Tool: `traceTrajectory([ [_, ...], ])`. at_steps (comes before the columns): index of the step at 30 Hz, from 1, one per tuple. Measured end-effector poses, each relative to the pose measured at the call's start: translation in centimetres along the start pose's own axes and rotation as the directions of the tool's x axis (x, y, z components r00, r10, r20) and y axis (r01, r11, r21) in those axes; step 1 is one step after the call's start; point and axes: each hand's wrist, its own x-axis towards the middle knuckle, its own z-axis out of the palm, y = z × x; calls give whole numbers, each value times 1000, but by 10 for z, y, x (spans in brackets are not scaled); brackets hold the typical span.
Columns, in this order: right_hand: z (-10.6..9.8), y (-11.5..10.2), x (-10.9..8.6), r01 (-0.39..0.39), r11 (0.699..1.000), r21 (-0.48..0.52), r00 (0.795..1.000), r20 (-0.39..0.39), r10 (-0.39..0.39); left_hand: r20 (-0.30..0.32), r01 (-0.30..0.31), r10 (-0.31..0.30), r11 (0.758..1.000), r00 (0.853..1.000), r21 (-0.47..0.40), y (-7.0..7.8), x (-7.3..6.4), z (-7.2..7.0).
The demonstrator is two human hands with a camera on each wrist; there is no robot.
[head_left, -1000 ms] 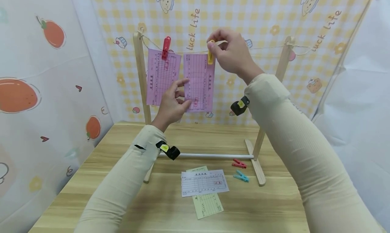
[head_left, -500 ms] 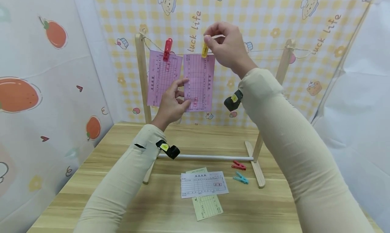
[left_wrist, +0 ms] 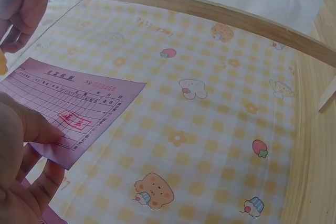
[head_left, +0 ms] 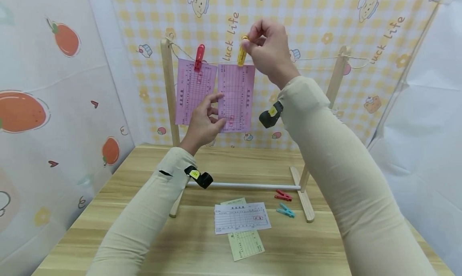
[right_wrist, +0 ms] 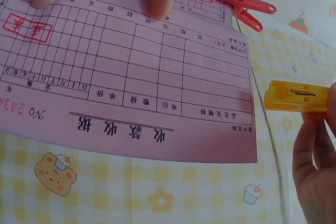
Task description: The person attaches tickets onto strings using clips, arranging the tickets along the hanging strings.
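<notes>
My left hand (head_left: 205,122) pinches a pink receipt slip (head_left: 237,96) by its left edge, thumb in front in the left wrist view. The slip hangs upright just below the string (head_left: 314,59). My right hand (head_left: 271,50) holds a yellow clothespin (head_left: 241,56) by its handle end, close above the slip's top edge. In the right wrist view, a gap separates the clothespin (right_wrist: 294,96) from the slip (right_wrist: 210,85). To the left, a second pink slip (head_left: 193,95) hangs from the string under a red clothespin (head_left: 199,57).
Wooden posts (head_left: 169,87) hold the string, joined low down by a white rod (head_left: 252,185). On the table (head_left: 296,248) lie a white slip (head_left: 242,218) across a pale green slip (head_left: 247,246), a red clothespin (head_left: 283,195) and a blue clothespin (head_left: 286,210).
My right hand has moved left and up with the yellow clothespin, from the slip's upper right front to above its top edge. My left hand and the slip stay nearly still.
</notes>
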Motion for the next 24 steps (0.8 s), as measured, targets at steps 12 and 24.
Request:
traceTrajectory([
  [12, 7, 5, 5, 18, 993, -117, 1000, -20, -21, -9, 14, -14, 1000, 1000, 17, -2, 2, 0],
  [24, 12, 16, 4, -27, 983, -180, 999, 21, 31, -19, 10, -9, 1000, 1000, 9, -4, 0, 0],
])
